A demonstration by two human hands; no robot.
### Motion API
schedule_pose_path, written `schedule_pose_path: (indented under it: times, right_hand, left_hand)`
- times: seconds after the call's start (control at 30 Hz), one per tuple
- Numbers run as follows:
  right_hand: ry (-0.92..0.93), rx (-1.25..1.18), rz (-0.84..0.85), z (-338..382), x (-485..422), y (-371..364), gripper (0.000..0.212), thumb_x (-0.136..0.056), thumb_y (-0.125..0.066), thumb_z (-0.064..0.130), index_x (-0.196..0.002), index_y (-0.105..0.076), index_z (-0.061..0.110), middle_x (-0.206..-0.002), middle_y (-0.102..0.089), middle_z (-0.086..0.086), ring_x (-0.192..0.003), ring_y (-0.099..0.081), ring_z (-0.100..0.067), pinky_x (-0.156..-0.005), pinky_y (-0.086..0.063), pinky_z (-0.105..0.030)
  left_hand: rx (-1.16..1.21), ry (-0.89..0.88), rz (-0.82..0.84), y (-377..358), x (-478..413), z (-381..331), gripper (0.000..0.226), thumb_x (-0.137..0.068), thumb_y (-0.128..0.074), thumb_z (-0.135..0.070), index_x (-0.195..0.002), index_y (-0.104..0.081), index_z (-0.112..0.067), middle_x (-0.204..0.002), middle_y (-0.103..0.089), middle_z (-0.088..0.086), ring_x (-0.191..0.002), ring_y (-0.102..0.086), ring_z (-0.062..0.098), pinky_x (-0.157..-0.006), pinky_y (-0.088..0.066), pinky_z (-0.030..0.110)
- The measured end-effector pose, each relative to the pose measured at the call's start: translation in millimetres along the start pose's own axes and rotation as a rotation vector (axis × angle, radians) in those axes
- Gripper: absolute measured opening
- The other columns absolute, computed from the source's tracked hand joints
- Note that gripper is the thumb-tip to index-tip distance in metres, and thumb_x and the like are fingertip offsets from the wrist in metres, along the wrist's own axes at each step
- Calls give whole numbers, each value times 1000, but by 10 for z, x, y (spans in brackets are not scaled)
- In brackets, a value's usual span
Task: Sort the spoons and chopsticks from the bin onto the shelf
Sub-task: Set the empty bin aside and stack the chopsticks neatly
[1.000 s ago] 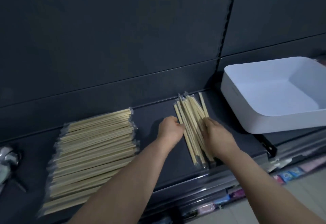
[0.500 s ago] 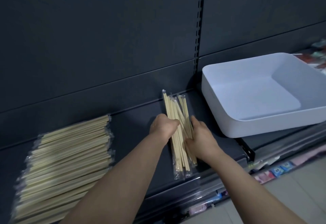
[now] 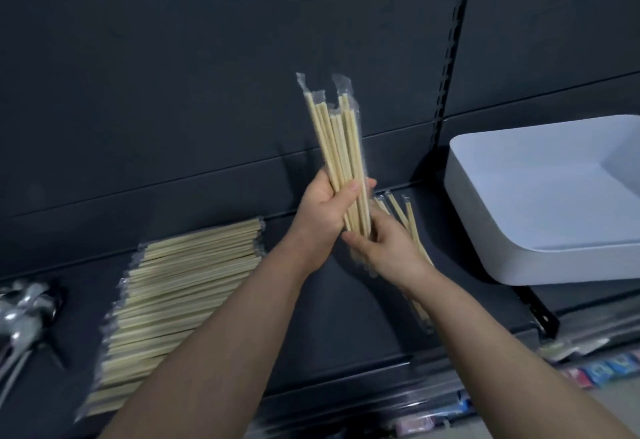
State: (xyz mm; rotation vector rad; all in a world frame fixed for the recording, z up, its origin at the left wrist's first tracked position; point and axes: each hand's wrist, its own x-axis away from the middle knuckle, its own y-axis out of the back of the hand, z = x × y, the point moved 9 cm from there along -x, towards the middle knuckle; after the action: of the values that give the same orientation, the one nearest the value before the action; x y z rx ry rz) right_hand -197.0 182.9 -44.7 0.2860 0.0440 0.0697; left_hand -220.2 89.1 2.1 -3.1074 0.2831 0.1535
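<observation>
The chopsticks (image 3: 337, 148) stand upright above the shelf (image 3: 346, 317). My left hand (image 3: 323, 210) has its fingers (image 3: 351, 189) closed round their lower half, and my right hand (image 3: 384, 248) grips the bottom ends. I'd tap those ends level, then lay the bundle flush on the stack (image 3: 180, 293).

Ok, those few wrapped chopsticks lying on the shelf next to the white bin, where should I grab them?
Grip the loose chopsticks near their middle, coming from above at the front of the shelf. They lie flat, running front to back with far tips splayed, so pinching across their width should gather them. The right hand, holding the base of the raised bundle, hovers right over them.
</observation>
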Motion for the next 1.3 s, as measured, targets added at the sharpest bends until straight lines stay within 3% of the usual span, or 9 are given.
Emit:
schedule_pose_path:
  times: [0.07, 0.13, 0.27, 0.4, 0.57, 0.73, 0.93, 1.1, 1.3]
  right_hand:
    - [14, 9, 21, 24, -3, -112, 22, -93, -58, 9, -95, -55, 32, -77, -63, 4, -66, -59, -13, -54, -46, -20]
    - [-29, 45, 105, -44, 47, -266, 16, -95, -55, 9, -95, -54, 25, -79, -60, -2, -71, -57, -15, -57, -47, -21]
    - [-55, 165, 186, -135, 113, -458, 19, -95, -56, 16, -111, -52, 24, -93, -62, 7, -90, -59, -12, -80, -49, -27]
    - [-7, 274, 214, 8, 152, -687, 16, -97, -50, 18, -113, -46, 19, -87, -57, 2, -78, -56, -13, -66, -47, -30]
    - [142, 654, 212, 339, 330, -1195, 10, -98, -42, 15, -92, -34, 18, -92, -46, -1, -89, -50, -25, -72, -39, -36]
    - [179, 1023, 253, 515, 593, -1850, 43, -85, -46, 0, -124, -41, 18, -115, -49, -2, -111, -44, -24, -87, -32, -40]
    - [259, 1098, 260, 489, 853, -2406, 59, -83, -49, -1, -136, -38, 24, -123, -49, -1, -118, -43, -23, -94, -32, -41]
    - [172, 993, 295, 304, 963, -2417, 63, -84, -65, 47, -139, -39, 34, -133, -44, 7, -129, -33, -16, -108, -22, -41]
    - [11, 885, 221, 158, 1088, -2266, 83, -77, -51, 72, -147, -23, 39, -160, -6, 3, -147, 9, -21, -115, 3, -54]
  left_hand:
    - [-21, -30, 22, 45, 59, -108, 26, -94, -59, -11, -119, -54, -5, -107, -67, 16, -98, -64, 16, -90, -54, 29]
    - [-32, -48, 18, 125, 108, -167, 30, -88, -64, -17, -116, -56, -7, -111, -65, 23, -100, -63, 21, -93, -53, 33]
    - [3, -41, -10, 303, 190, -143, 25, -83, -61, -23, -106, -59, -16, -90, -70, -1, -95, -66, 16, -97, -51, 35]
    - [109, -35, -87, 592, 352, -146, 14, -91, -58, -15, -105, -56, -12, -81, -68, -4, -89, -65, 15, -97, -50, 36]
    - [386, 29, -463, 1613, 783, 1, 24, -91, -63, -8, -111, -50, -6, -90, -62, 5, -77, -68, 12, -78, -57, 32]
    - [344, 237, -820, 2632, 1651, 514, 41, -85, -69, 1, -119, -50, -10, -103, -61, 9, -79, -60, 15, -78, -52, 30]
    - [-104, 288, -660, 3184, 2212, 663, 28, -88, -65, -1, -109, -63, -19, -109, -62, -4, -97, -60, 11, -86, -48, 23]
    - [-404, 242, -557, 3307, 2417, 761, 31, -89, -58, 6, -102, -64, -21, -102, -63, -7, -95, -58, 10, -78, -49, 13]
    - [-604, 160, -513, 3282, 2448, 763, 35, -99, -48, -11, -132, -56, -19, -137, -51, -1, -127, -46, 13, -111, -37, 34]
